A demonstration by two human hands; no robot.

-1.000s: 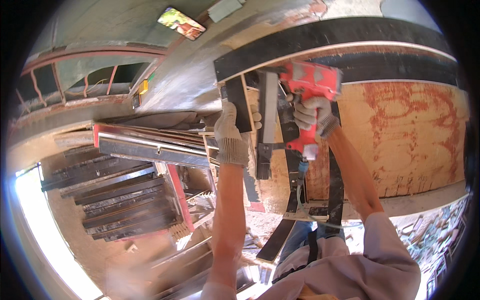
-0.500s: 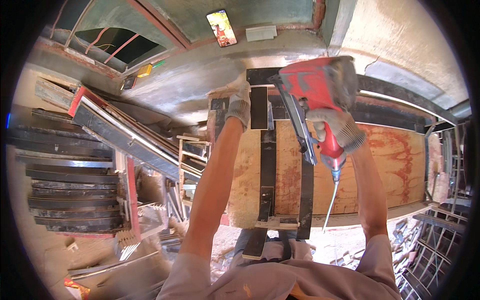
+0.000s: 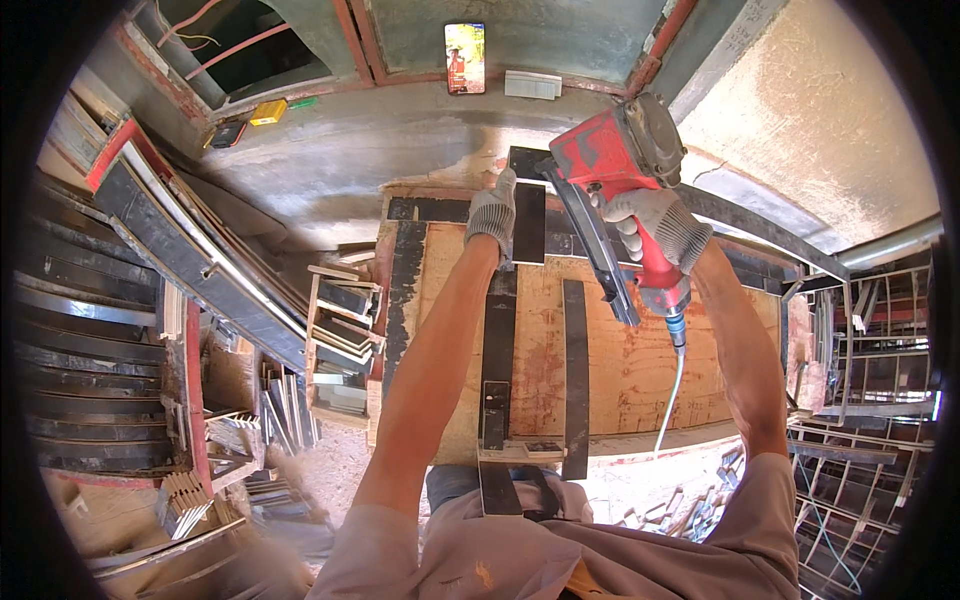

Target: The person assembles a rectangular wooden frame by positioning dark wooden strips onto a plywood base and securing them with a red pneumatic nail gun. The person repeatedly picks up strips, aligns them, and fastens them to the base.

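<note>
My right hand (image 3: pixel 655 225), in a grey knit glove, is wrapped round the handle of a red nail gun (image 3: pixel 608 155). Its nose sits by the far end of a short black board (image 3: pixel 530 222), and its long magazine slants back toward me. From the handle's base a pale air hose (image 3: pixel 671 395) hangs off a blue fitting. My gloved left hand (image 3: pixel 492 213) grips the short board's left edge, thumb pointing away from me; its other fingers are partly hidden. Beyond lies a crosswise black strip (image 3: pixel 528 160). Two lengthwise black strips (image 3: pixel 576 370) rest on the plywood bench (image 3: pixel 680 350).
A phone with a lit screen (image 3: pixel 465 60) leans at the window behind the bench. Near it are a pale block (image 3: pixel 533 85) and a yellow box (image 3: pixel 268 112). Stacked black boards (image 3: pixel 95 370) fill the left side; a metal rack (image 3: pixel 870 400) stands at right.
My view has shifted, so the bench appears further left. The nail gun, blurred before, is now sharp, with its nose a little nearer the short board. Both hands keep their holds.
</note>
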